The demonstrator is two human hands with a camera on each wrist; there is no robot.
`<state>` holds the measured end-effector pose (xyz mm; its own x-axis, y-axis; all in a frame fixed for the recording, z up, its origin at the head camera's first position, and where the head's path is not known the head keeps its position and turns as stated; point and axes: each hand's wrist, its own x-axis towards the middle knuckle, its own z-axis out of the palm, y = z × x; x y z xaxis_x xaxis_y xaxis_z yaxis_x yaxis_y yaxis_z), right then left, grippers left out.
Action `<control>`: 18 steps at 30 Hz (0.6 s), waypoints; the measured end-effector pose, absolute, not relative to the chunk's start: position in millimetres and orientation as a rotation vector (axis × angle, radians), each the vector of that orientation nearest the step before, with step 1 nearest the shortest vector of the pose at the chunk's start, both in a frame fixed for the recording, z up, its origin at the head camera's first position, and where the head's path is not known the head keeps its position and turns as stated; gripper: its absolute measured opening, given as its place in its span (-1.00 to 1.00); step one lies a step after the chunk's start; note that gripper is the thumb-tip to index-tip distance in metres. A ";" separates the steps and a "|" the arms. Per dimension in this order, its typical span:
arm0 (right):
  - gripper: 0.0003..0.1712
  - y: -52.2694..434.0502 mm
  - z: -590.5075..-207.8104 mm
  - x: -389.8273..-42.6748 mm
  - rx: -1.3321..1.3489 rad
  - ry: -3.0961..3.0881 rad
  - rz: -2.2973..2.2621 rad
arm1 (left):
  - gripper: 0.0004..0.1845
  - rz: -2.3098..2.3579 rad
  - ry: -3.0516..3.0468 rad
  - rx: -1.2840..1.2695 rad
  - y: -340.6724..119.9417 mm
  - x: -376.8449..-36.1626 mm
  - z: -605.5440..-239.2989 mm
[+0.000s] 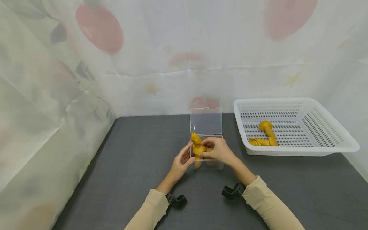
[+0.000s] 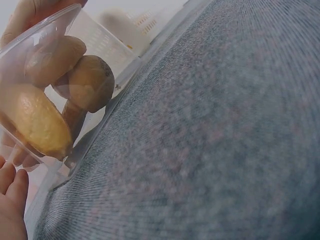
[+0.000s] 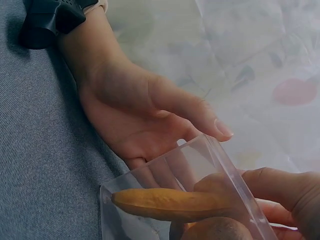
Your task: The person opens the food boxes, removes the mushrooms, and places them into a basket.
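Lower centre of frame: small clear plastic hinged box, lid up, holds lumpy yellow-orange roots, partly hidden by hands. Right hand pinches one root; left hand lies flat, fingers straight, against the box side. Grey fabric table. White perforated basket at right.

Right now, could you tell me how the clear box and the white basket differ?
The clear box is small, see-through and lidded, lid raised; the white basket is larger, opaque, perforated and lidless. The box sits between the left hand and right hand; the basket stands untouched to the right. Both hold yellow pieces and rest on the grey table.
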<state>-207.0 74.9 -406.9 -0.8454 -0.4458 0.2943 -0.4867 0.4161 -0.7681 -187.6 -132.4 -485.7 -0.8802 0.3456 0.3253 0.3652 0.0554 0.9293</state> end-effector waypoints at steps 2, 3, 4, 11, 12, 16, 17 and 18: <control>-0.58 75.7 -406.5 -207.2 0.863 -2.590 1.442 | -0.39 -2.004 -2.275 -0.762 -132.4 -188.0 -485.7; -0.58 76.2 -406.3 -207.4 0.865 -2.582 1.439 | -0.39 -2.001 -2.277 -0.762 -132.4 -188.1 -485.9; -0.57 76.7 -406.0 -207.5 0.867 -2.574 1.435 | -0.39 -2.003 -2.278 -0.759 -132.3 -188.2 -486.1; -0.57 81.3 -399.5 -206.1 0.840 -2.522 1.489 | -0.39 -2.017 -2.262 -0.770 -132.1 -188.5 -486.9; -0.57 82.3 -398.0 -205.5 0.831 -2.522 1.500 | -0.39 -2.018 -2.259 -0.771 -132.2 -188.4 -486.8; -0.57 87.2 -393.2 -203.5 0.801 -2.516 1.530 | -0.38 -2.020 -2.249 -0.780 -132.6 -187.5 -486.7; -0.57 88.5 -392.3 -203.4 0.794 -2.510 1.540 | -0.38 -2.020 -2.248 -0.782 -132.8 -187.4 -486.8; -0.57 89.8 -391.5 -203.3 0.785 -2.505 1.545 | -0.38 -2.017 -2.249 -0.785 -132.9 -187.3 -486.9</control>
<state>-203.3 89.8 -391.5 -0.8630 -0.3746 0.3389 -0.4710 0.3540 -0.8080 -187.3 -132.9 -486.9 -0.8733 0.3491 0.3398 0.3756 0.0383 0.9260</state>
